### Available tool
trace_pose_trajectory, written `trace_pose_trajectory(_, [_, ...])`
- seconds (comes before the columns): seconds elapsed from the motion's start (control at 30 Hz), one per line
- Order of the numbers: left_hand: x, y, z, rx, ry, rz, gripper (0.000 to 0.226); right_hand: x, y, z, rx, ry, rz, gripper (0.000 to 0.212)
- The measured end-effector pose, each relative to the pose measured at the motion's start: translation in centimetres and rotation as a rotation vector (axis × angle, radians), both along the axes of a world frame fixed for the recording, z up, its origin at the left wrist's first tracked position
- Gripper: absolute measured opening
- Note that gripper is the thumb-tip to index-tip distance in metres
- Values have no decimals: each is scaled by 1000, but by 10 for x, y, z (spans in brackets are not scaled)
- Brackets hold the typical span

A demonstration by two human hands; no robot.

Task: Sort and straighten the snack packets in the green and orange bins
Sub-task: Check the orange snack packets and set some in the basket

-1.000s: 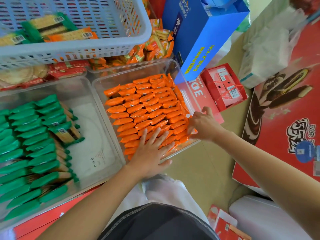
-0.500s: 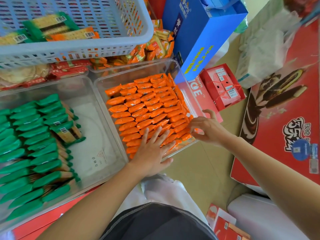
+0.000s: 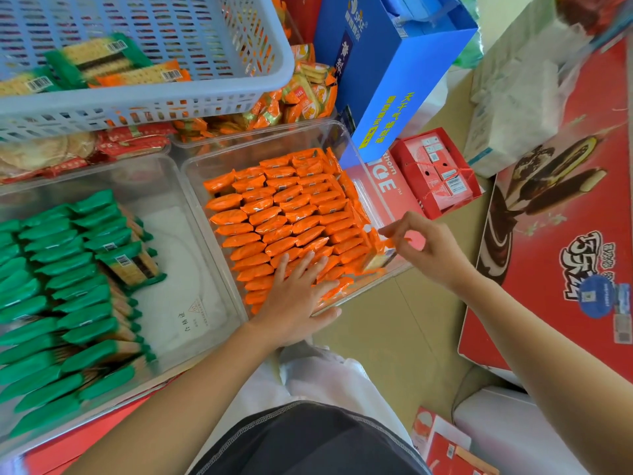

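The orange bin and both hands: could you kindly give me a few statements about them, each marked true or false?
1. The left hand lies flat, fingers spread, on the orange packets. True.
2. The right hand holds nothing. False: it pinches a tilted packet at the near right corner of the orange bin.
3. The green packets cover their bin's whole floor. False: the right part of the green bin is bare.
4. The blue basket holds green and orange packets. True.
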State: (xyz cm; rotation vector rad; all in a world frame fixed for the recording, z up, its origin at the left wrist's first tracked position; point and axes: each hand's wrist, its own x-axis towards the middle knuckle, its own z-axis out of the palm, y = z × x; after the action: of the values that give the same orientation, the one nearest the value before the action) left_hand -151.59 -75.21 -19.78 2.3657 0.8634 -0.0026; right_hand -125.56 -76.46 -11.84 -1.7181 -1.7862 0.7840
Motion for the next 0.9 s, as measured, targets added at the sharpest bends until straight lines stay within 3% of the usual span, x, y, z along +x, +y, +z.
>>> trace_pose_trajectory(0.13, [12,4,19,-259,-424,393,62,-6,2,13,-67,392,-256,8])
trace_pose_trajectory(0.23, [22,11,42,-690,-581,585,54,-16,4,18,-109,582,-343,6])
trace_pose_trajectory(0.3, [27,14,51,-860,-694,630,37,-22,3,19,-152,705,-376,6])
trace_pose_trajectory(0.37, [29,15,56,-898,-810,660,15,-27,2,20,-211,764,-412,3])
trace_pose_trajectory(0.43, [29,15,59,-907,-860,669,7,-30,1,21,-263,751,-414,4])
trace_pose_trajectory(0.63, [22,15,60,-976,-894,574,24,-30,2,22,-320,804,-497,27])
trace_pose_trajectory(0.9, [23,19,60,-923,-896,642,26,-22,1,29,-463,971,-542,26])
